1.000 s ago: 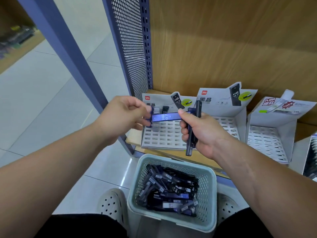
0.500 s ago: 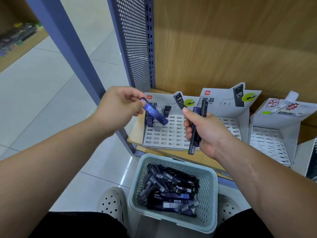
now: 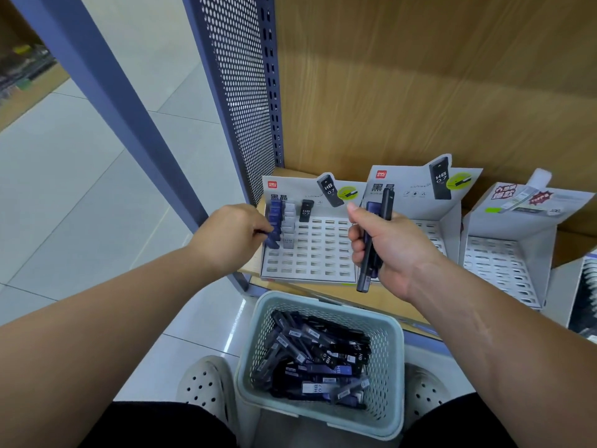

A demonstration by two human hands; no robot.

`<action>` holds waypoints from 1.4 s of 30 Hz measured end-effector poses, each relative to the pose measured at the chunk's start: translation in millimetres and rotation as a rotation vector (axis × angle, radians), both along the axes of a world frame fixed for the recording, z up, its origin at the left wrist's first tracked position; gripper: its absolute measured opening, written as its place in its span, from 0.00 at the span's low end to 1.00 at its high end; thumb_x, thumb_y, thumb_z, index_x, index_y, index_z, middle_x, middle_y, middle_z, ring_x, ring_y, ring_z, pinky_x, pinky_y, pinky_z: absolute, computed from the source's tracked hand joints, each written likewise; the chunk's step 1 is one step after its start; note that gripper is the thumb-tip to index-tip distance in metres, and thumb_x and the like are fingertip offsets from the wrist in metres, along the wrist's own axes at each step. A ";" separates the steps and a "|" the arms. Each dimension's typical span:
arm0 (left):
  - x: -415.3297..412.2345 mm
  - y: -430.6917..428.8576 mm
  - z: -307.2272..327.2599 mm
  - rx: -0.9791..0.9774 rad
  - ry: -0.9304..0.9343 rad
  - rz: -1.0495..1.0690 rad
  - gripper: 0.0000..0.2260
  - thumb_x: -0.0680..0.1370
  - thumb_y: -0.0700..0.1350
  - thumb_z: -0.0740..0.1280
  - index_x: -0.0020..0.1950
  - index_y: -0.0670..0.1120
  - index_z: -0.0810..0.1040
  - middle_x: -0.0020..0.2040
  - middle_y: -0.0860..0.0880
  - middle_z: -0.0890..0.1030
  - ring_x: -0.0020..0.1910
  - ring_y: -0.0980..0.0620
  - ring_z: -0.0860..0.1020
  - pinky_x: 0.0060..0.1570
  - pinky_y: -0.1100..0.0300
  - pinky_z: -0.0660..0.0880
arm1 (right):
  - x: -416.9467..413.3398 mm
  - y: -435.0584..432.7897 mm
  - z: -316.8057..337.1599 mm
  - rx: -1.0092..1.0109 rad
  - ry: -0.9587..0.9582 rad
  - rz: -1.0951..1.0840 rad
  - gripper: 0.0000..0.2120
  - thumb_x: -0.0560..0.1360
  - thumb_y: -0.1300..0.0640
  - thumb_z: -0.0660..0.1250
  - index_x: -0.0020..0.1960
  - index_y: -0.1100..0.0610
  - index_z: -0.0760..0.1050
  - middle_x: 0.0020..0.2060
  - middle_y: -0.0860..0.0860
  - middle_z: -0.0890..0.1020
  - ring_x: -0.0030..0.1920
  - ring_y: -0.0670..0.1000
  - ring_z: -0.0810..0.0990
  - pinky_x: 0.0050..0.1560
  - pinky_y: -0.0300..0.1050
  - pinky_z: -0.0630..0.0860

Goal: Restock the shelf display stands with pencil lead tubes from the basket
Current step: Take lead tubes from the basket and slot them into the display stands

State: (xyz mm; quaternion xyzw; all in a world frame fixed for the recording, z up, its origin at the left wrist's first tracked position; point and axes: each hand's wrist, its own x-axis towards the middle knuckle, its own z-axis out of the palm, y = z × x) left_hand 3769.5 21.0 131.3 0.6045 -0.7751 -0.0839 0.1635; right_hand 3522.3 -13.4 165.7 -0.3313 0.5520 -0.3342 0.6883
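Observation:
My left hand (image 3: 231,236) pinches a blue pencil lead tube (image 3: 272,240) at the left column of the leftmost white display stand (image 3: 310,253), where several blue, grey and one black tube stand in slots. My right hand (image 3: 384,250) grips a bundle of dark lead tubes (image 3: 374,240) upright in front of the second display stand (image 3: 416,189). A pale green basket (image 3: 392,347) full of black and blue tubes sits on the floor between my feet.
A third display stand (image 3: 504,253) stands further right on the wooden shelf (image 3: 323,291). A blue perforated metal upright (image 3: 239,92) borders the shelf on the left. White clogs (image 3: 203,386) flank the basket on the tiled floor.
My left hand took a blue tube from the right hand's bundle and carried it left and down to the first stand's left column. The right hand stays put with its bundle.

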 end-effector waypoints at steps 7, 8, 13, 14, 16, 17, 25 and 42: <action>-1.7 -8.6 -13.5 -0.009 -0.055 0.017 0.08 0.75 0.37 0.71 0.52 0.43 0.86 0.47 0.43 0.85 0.44 0.40 0.83 0.44 0.52 0.79 | -4.7 -1.2 0.0 -0.005 -0.004 0.009 0.11 0.77 0.50 0.74 0.49 0.55 0.75 0.31 0.51 0.77 0.29 0.47 0.71 0.29 0.40 0.71; -1.8 -10.2 -12.8 -0.012 -0.060 0.015 0.08 0.75 0.37 0.71 0.52 0.42 0.86 0.47 0.43 0.85 0.45 0.40 0.83 0.44 0.51 0.79 | -5.1 -1.1 0.1 -0.005 -0.004 0.011 0.11 0.77 0.50 0.74 0.49 0.55 0.76 0.31 0.51 0.77 0.30 0.47 0.71 0.29 0.40 0.71; -3.0 -16.4 -10.2 0.009 -0.058 0.046 0.09 0.77 0.39 0.68 0.55 0.44 0.86 0.51 0.44 0.85 0.48 0.42 0.82 0.48 0.52 0.78 | -9.5 -1.8 1.7 -0.008 -0.004 0.006 0.10 0.77 0.50 0.74 0.49 0.55 0.76 0.30 0.50 0.77 0.29 0.48 0.71 0.28 0.40 0.71; -3.0 -17.8 -10.5 0.009 -0.055 0.055 0.09 0.78 0.39 0.68 0.55 0.44 0.86 0.51 0.44 0.85 0.49 0.42 0.82 0.48 0.53 0.78 | -10.7 -1.8 1.8 -0.009 -0.001 0.005 0.10 0.77 0.50 0.74 0.48 0.55 0.76 0.30 0.50 0.77 0.29 0.48 0.71 0.28 0.40 0.71; -3.9 -19.9 -10.2 0.006 -0.050 0.066 0.09 0.78 0.38 0.68 0.55 0.44 0.86 0.51 0.43 0.85 0.49 0.42 0.82 0.49 0.53 0.77 | -12.5 -1.7 2.2 -0.012 0.001 0.003 0.10 0.77 0.50 0.73 0.48 0.55 0.76 0.30 0.50 0.77 0.29 0.47 0.71 0.28 0.39 0.71; -4.6 -20.6 -9.8 0.006 -0.050 0.066 0.09 0.77 0.38 0.68 0.55 0.44 0.86 0.51 0.43 0.85 0.49 0.42 0.82 0.49 0.53 0.77 | -12.8 -1.7 2.6 -0.013 0.002 0.003 0.10 0.77 0.50 0.73 0.48 0.55 0.76 0.30 0.50 0.77 0.29 0.47 0.71 0.28 0.39 0.71; -3.5 -23.6 -14.1 0.002 -0.084 0.026 0.09 0.76 0.37 0.69 0.54 0.43 0.86 0.51 0.43 0.85 0.49 0.41 0.82 0.49 0.52 0.77 | -16.0 -0.8 4.9 -0.012 0.003 0.008 0.09 0.78 0.51 0.73 0.49 0.55 0.76 0.30 0.50 0.77 0.29 0.47 0.71 0.29 0.39 0.71; -42.4 -3.7 17.7 0.076 0.237 0.205 0.08 0.79 0.50 0.68 0.52 0.48 0.83 0.42 0.49 0.82 0.43 0.48 0.79 0.44 0.51 0.78 | -6.8 1.1 13.5 0.028 -0.006 -0.108 0.20 0.79 0.36 0.65 0.40 0.51 0.71 0.30 0.48 0.75 0.29 0.49 0.74 0.31 0.43 0.65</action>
